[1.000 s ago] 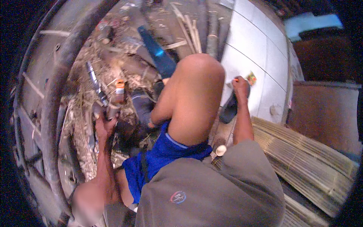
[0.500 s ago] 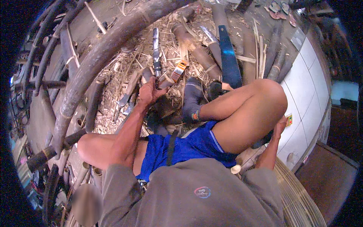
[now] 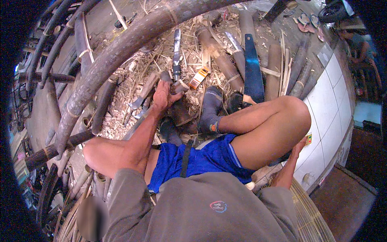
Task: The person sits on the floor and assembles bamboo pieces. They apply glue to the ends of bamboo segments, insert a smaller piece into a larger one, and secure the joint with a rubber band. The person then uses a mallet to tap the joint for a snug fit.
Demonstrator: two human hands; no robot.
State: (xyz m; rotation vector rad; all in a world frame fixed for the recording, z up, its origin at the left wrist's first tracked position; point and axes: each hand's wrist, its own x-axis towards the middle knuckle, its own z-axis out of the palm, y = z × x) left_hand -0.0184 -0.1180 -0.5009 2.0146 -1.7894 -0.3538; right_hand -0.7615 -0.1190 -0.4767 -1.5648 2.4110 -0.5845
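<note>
In the head view, a work floor is seen from above, with wood shavings (image 3: 115, 127) strewn between nine and one o'clock. A thick curved bamboo pole (image 3: 121, 52) is stretched from nine o'clock up past twelve, and part of the floor beyond it is blocked from sight. Cut bamboo tubes (image 3: 82, 175) are bunched at eight o'clock. At ten, a wooden-handled tool (image 3: 146, 89) with a metal head is laid on the shavings. A silver blade (image 3: 177, 52) is seen just before twelve, and an orange-and-white packet (image 3: 199, 77) at twelve. Between one and two, a dark blue saw (image 3: 253, 68) is set beside bamboo lengths (image 3: 223, 60); farther out, sandals (image 3: 308, 22) are grouped. White tiles (image 3: 326, 111) are spread around three o'clock, and a slatted bamboo mat (image 3: 312, 205) is placed between four and five. The raised right knee (image 3: 296, 109) is set between the two hands, and some of the tiles are hidden by it.

The left hand (image 3: 163, 97) is reached forward toward ten o'clock, its fingers bent and its thumb spread rightward. A short bamboo piece (image 3: 180, 86) with a pale cut end is touched by it, near the centre; whether it is gripped cannot be told. The right hand (image 3: 298, 147), past three o'clock, is lowered beyond the thigh, narrow and partly hidden. A small yellow-green packet (image 3: 309, 139) is seen right beside its fingertips; whether it is held cannot be told.
</note>
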